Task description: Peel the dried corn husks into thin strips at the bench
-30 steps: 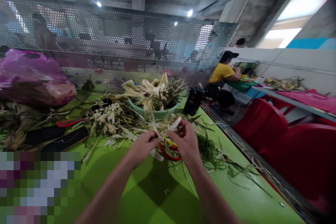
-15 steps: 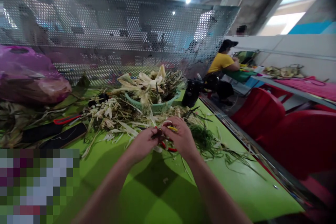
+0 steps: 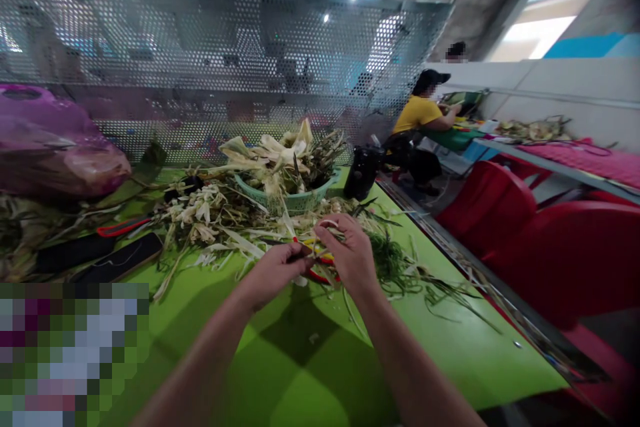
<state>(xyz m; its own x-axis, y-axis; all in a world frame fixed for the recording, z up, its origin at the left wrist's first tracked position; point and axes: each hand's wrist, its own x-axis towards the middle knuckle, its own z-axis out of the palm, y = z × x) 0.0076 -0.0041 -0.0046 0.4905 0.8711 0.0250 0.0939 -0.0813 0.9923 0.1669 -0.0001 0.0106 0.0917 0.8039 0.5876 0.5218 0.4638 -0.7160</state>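
Observation:
A thin pale plant strip (image 3: 316, 252) runs between my two hands above the green table. My left hand (image 3: 277, 270) pinches it between thumb and fingers. Curled round the strip, my right hand (image 3: 350, 250) holds it too, and a pale loop of it shows at the fingers. Just beneath and behind the hands lie scissors with red-and-yellow handles (image 3: 325, 275), partly hidden by them. Beyond stands a green basket (image 3: 305, 203) heaped with dried husks (image 3: 287, 153). Green fibres (image 3: 393, 260) lie beside my right hand.
Loose dried leaves (image 3: 205, 213) and a red-handled tool (image 3: 123, 228) lie at left near a dark phone-like slab (image 3: 120, 260) and a purple bag (image 3: 55, 140). A black container (image 3: 361, 173) stands behind. Red chairs (image 3: 565, 253) and a seated person in yellow (image 3: 415, 113) are at right.
My right fingers have lifted and turned slightly, and the gap between the hands has widened, showing more of the pale strip and scissors. The whole view has shifted a little.

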